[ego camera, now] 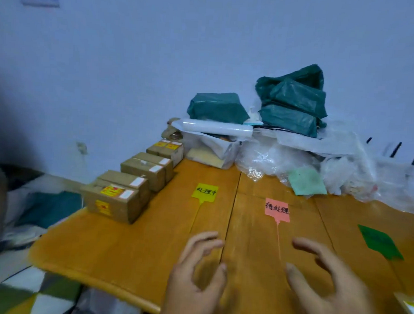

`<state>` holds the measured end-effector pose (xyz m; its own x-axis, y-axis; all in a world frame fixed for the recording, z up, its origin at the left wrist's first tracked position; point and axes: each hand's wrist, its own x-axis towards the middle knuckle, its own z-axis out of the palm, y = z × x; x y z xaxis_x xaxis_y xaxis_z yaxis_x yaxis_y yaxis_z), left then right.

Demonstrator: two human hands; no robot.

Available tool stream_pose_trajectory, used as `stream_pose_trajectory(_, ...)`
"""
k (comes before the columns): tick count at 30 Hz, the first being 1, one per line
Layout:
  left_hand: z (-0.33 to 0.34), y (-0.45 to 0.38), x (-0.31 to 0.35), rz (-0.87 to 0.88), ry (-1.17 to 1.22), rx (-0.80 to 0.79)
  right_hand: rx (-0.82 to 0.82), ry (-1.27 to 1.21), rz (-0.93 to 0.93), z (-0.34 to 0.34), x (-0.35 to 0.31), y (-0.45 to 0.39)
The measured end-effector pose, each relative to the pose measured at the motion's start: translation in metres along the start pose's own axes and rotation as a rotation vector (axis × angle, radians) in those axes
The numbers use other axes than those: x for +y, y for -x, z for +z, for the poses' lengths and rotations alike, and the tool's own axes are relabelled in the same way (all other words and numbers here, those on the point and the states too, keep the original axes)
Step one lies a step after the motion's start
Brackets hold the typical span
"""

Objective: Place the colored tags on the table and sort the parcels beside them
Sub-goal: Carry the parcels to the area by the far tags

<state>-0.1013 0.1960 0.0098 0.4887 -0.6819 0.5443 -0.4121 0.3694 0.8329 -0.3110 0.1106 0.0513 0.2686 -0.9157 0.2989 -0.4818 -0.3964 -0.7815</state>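
Observation:
Three tags lie on the wooden table [131, 243]: a yellow tag [204, 192] left of centre, a pink tag [277, 210] with a long thin tail in the middle, and a green tag [379, 242] on the right. Several brown cardboard parcels [119, 197] with yellow and white stickers stand in a row along the table's left edge, left of the yellow tag. Both my hands hover over the near table, empty, fingers curled apart. My left hand [196, 277] is below the yellow tag. My right hand [331, 285] is just right of the pink tag's tail.
Green-wrapped packages [293, 103] sit piled at the back on clear plastic bags [319, 159] and a white box [215, 150]. A pale green sheet [307, 181] lies among the bags. Another parcel's corner [408, 308] shows at the lower right. A patterned fabric [29, 294] lies below the table's left edge.

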Motion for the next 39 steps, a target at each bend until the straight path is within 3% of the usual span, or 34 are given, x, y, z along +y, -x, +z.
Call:
stream_pose_trajectory(1,-0.022,-0.007,-0.011,0.0,-0.047,0.097,-0.059,-0.057,-0.11,0.025,-0.032,-0.004)
stream_pose_trajectory(2,-0.046,-0.015,-0.022,-0.007,-0.086,0.208,-0.076,-0.074,-0.122,0.046,-0.04,-0.013)
stream_pose_trajectory(3,-0.075,-0.02,-0.031,-0.028,-0.113,0.29,-0.193,-0.103,-0.144,0.075,-0.057,-0.017)
stream_pose_trajectory(6,-0.133,-0.032,-0.053,-0.188,-0.168,0.445,-0.318,-0.187,-0.142,0.153,-0.083,-0.046)
stream_pose_trajectory(11,-0.19,-0.065,-0.088,-0.403,-0.321,0.446,-0.351,-0.223,-0.195,0.262,-0.14,-0.106)
stream_pose_trajectory(17,-0.192,-0.1,-0.11,-0.514,-0.208,0.345,-0.37,-0.2,-0.055,0.347,-0.153,-0.159)
stream_pose_trajectory(24,-0.186,-0.105,-0.118,-0.571,0.047,0.376,-0.479,-0.235,0.048,0.349,-0.145,-0.167)
stream_pose_trajectory(30,-0.177,-0.086,-0.104,-0.527,0.061,0.342,-0.579,-0.447,0.173,0.327,-0.121,-0.149)
stream_pose_trajectory(35,-0.155,-0.075,-0.074,-0.499,0.045,0.29,-0.479,-0.564,0.183,0.283,-0.1,-0.119)
stream_pose_trajectory(39,-0.112,-0.062,-0.055,-0.499,0.074,0.139,-0.305,-0.598,0.189,0.222,-0.069,-0.1)
